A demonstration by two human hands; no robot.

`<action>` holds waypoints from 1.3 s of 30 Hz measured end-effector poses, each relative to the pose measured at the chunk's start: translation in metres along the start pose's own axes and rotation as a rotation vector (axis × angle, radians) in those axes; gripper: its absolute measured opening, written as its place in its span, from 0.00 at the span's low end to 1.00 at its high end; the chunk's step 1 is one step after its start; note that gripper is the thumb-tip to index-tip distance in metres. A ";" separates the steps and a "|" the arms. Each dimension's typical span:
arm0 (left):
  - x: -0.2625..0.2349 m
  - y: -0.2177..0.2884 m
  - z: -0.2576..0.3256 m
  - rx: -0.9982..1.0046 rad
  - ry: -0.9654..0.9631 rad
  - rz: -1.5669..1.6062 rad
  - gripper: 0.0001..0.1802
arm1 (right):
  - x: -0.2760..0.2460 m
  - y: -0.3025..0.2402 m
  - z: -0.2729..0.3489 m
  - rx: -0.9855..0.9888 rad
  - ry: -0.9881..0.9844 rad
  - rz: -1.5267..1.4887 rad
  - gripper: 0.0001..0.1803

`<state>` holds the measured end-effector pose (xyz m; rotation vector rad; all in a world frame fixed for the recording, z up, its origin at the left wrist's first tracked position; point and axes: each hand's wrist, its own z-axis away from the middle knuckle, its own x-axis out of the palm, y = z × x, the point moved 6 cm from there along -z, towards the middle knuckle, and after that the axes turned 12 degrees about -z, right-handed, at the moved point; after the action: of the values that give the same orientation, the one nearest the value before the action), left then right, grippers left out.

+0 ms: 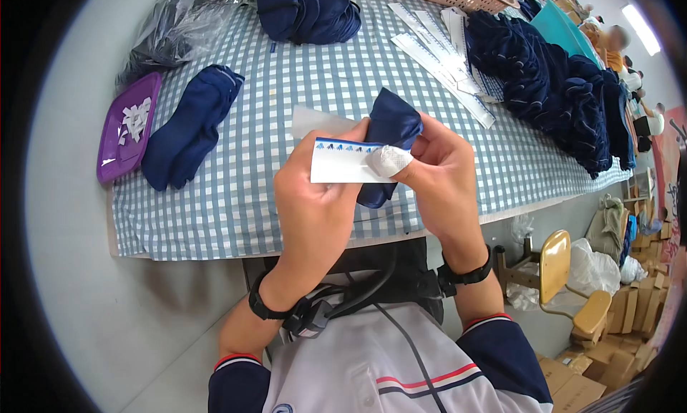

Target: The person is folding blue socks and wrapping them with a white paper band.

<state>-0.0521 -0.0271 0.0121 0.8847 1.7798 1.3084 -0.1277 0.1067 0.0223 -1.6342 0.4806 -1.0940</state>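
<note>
Both hands grip one folded sock pair [390,137]: left hand [315,198] pinches the paper band [343,162], right hand [440,177] wraps it. Banding partly done; loose socks [189,127] lie beyond the left hand.

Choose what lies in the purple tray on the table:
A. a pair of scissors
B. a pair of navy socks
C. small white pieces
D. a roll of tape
C: the purple tray at the table's left edge holds small white pieces; the navy socks lie beside it.

Navy sock [390,123] noted; white label [343,166] with blue strip; bench [315,76] covered in blue-white check; purple tray [118,152].
</note>
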 end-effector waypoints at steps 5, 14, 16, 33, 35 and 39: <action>-0.005 0.025 0.003 0.311 -0.016 -0.057 0.14 | 0.000 -0.004 0.006 -0.159 0.088 -0.160 0.24; -0.001 0.050 -0.001 0.477 0.207 -0.301 0.06 | 0.001 0.011 0.015 -0.202 0.159 -0.487 0.23; -0.002 0.051 -0.003 0.462 0.292 -0.394 0.06 | 0.003 0.010 0.016 -0.203 0.142 -0.476 0.24; 0.001 0.081 0.009 0.623 0.227 -0.652 0.15 | -0.002 0.011 0.034 -0.318 0.034 -0.508 0.39; 0.001 0.080 0.007 0.579 0.158 -0.595 0.15 | 0.002 0.010 0.032 -0.271 -0.008 -0.515 0.39; -0.002 0.066 0.008 0.406 0.091 -0.414 0.13 | 0.008 0.011 0.036 -0.300 -0.029 -0.570 0.37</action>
<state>-0.0383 -0.0093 0.0744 0.6195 2.2012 0.7454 -0.0916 0.1161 0.0149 -2.1236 0.1586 -1.4604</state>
